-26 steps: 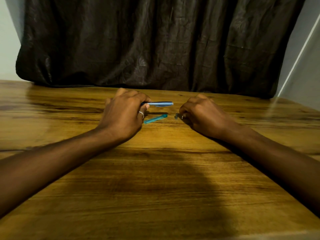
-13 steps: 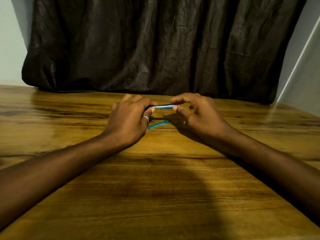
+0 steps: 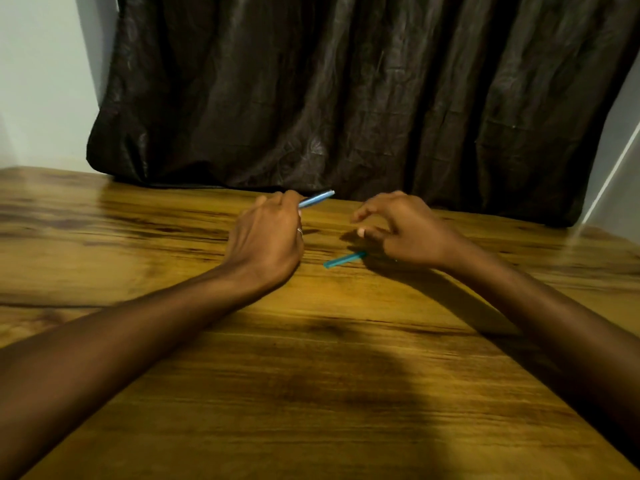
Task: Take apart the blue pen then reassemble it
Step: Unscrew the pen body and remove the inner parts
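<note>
The left hand (image 3: 266, 237), just left of the frame's centre, is closed around the blue pen barrel (image 3: 317, 198), gripping one end so that the rest juts out up and to the right, tilted slightly upward and lifted clear of the wood. A thin ring (image 3: 300, 231) shows on one finger of that hand. To the right of centre the right hand (image 3: 403, 230) hovers with its fingers loosely curled and spread, thumb and forefinger apart; the frame is blurred here, and whether some small part sits between the fingertips cannot be told. The two hands are apart, with a gap of bare wood between them. Just below the right hand's fingers, a short teal pen piece (image 3: 343, 260) lies flat on the wooden table (image 3: 311, 393), angled from lower left to upper right, its upper end near or under the hand's edge. Both forearms run in from the lower corners of the frame and rest low over the table. Behind the table, across the upper part of the frame, hangs a dark creased curtain (image 3: 363, 98), with pale wall (image 3: 45, 81) at upper left.
</note>
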{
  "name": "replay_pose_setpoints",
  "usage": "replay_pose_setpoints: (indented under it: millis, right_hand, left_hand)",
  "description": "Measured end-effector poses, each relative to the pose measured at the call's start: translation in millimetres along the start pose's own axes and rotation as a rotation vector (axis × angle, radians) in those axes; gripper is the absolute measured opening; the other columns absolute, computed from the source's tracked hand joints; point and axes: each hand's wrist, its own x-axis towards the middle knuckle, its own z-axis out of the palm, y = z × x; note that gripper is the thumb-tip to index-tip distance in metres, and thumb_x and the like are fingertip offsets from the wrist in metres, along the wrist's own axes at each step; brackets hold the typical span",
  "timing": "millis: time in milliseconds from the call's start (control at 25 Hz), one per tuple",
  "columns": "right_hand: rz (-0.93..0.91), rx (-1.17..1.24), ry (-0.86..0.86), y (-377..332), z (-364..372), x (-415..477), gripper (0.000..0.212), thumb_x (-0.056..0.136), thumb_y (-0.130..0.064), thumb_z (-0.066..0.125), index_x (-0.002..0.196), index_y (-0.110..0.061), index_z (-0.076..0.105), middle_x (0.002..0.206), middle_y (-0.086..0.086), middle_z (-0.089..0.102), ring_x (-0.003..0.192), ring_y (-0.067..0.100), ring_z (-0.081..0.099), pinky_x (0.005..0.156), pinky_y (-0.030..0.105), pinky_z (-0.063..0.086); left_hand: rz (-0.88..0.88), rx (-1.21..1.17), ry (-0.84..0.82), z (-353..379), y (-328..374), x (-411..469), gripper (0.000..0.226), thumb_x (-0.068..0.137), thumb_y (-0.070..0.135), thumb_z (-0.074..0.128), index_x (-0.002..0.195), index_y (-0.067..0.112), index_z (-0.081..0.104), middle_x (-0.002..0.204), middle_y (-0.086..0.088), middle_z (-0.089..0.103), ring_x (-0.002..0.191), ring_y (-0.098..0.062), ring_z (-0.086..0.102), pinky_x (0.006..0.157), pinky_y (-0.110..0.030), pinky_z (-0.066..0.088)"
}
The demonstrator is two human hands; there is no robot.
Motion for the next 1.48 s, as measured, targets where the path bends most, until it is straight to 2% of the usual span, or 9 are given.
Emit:
replay_pose_setpoints:
  millis: [120, 440, 560, 680, 880, 1040, 1120, 1280, 1480]
  right_hand:
    - [-0.053, -0.201, -0.187, -1.0, 14.2, -12.2, 0.027, 0.093, -0.029, 0.057, 0.117, -0.036, 0.067, 0.118, -0.014, 0.065, 0.120, 0.015, 0.048, 0.091, 0.035, 0.030]
    - [-0.096, -0.197, -0.094, -10.7, 23.0, -14.1, 0.015, 0.091, -0.023, 0.059, 0.100, -0.035, 0.062, 0.106, -0.015, 0.061, 0.111, 0.012, 0.045, 0.079, 0.036, 0.021]
    - [-0.100, -0.201, -0.040, -15.9, 22.2, -15.5, 0.010, 0.091, -0.025, 0.060, 0.097, -0.033, 0.059, 0.106, -0.011, 0.063, 0.109, 0.014, 0.046, 0.078, 0.035, 0.021]
    - [-0.060, -0.091, 0.015, -18.0, 17.7, -14.0, 0.011, 0.093, -0.026, 0.059, 0.101, -0.032, 0.062, 0.105, -0.010, 0.061, 0.111, 0.018, 0.048, 0.084, 0.039, 0.030]
    - [0.001, 0.127, 0.101, -22.0, 15.3, -15.7, 0.009, 0.095, -0.025, 0.061, 0.100, -0.031, 0.064, 0.093, -0.013, 0.059, 0.098, 0.013, 0.052, 0.086, 0.046, 0.046]
    - [0.116, 0.458, 0.191, -21.8, 13.8, -14.1, 0.013, 0.093, -0.019, 0.067, 0.098, -0.031, 0.066, 0.094, -0.004, 0.070, 0.078, 0.007, 0.066, 0.066, 0.035, 0.052]
    - [0.151, 0.537, 0.197, -18.9, 9.4, -12.6, 0.020, 0.092, -0.012, 0.069, 0.097, -0.030, 0.068, 0.093, -0.006, 0.071, 0.070, -0.005, 0.063, 0.068, 0.023, 0.049]
    - [0.185, 0.617, 0.172, -17.3, 5.8, -13.8, 0.023, 0.088, -0.006, 0.071, 0.095, -0.028, 0.071, 0.095, -0.003, 0.073, 0.087, 0.007, 0.068, 0.085, 0.028, 0.055]
    - [0.203, 0.637, 0.230, -19.9, 5.5, -11.7, 0.027, 0.087, -0.003, 0.073, 0.086, -0.030, 0.069, 0.088, -0.008, 0.071, 0.085, 0.004, 0.067, 0.080, 0.019, 0.055]
  left_hand:
    - [-0.031, -0.022, 0.008, 4.9, -1.2, 0.0, 0.013, 0.101, 0.027, 0.046, 0.106, 0.019, 0.055, 0.090, 0.000, 0.054, 0.081, -0.018, 0.048, 0.066, -0.035, 0.037]
    - [0.071, -0.173, -0.034, 7.5, 1.0, -0.7, 0.019, 0.099, 0.038, 0.051, 0.105, 0.024, 0.062, 0.092, 0.005, 0.061, 0.085, -0.016, 0.057, 0.071, -0.039, 0.052]
    - [0.107, -0.294, -0.074, 6.9, 2.0, 0.1, 0.019, 0.097, 0.040, 0.056, 0.103, 0.026, 0.067, 0.086, 0.011, 0.060, 0.079, -0.006, 0.056, 0.065, -0.032, 0.048]
    - [0.108, -0.360, -0.109, 5.0, 4.4, 0.2, 0.024, 0.095, 0.042, 0.061, 0.105, 0.024, 0.072, 0.080, 0.015, 0.059, 0.070, 0.001, 0.053, 0.055, -0.025, 0.036]
    - [0.075, -0.484, -0.230, -1.2, 3.7, -1.3, 0.012, 0.095, 0.035, 0.066, 0.100, 0.025, 0.072, 0.074, 0.004, 0.068, 0.065, -0.013, 0.064, 0.053, -0.032, 0.048]
    - [0.034, -0.510, -0.229, -1.2, 3.1, 0.2, 0.007, 0.097, 0.032, 0.064, 0.098, 0.028, 0.070, 0.074, 0.004, 0.066, 0.066, -0.013, 0.062, 0.053, -0.030, 0.045]
    - [0.010, -0.527, -0.226, -0.5, 2.8, 0.8, 0.016, 0.097, 0.031, 0.062, 0.109, 0.023, 0.070, 0.079, 0.004, 0.067, 0.072, -0.016, 0.063, 0.058, -0.032, 0.047]
    - [0.017, -0.526, -0.231, -0.1, 2.9, 0.8, 0.022, 0.098, 0.030, 0.062, 0.116, 0.022, 0.069, 0.085, 0.005, 0.068, 0.078, -0.015, 0.064, 0.062, -0.032, 0.049]
    - [0.029, -0.519, -0.235, 0.7, 3.2, 1.2, 0.023, 0.098, 0.030, 0.060, 0.118, 0.020, 0.068, 0.084, 0.006, 0.066, 0.075, -0.014, 0.063, 0.059, -0.030, 0.045]
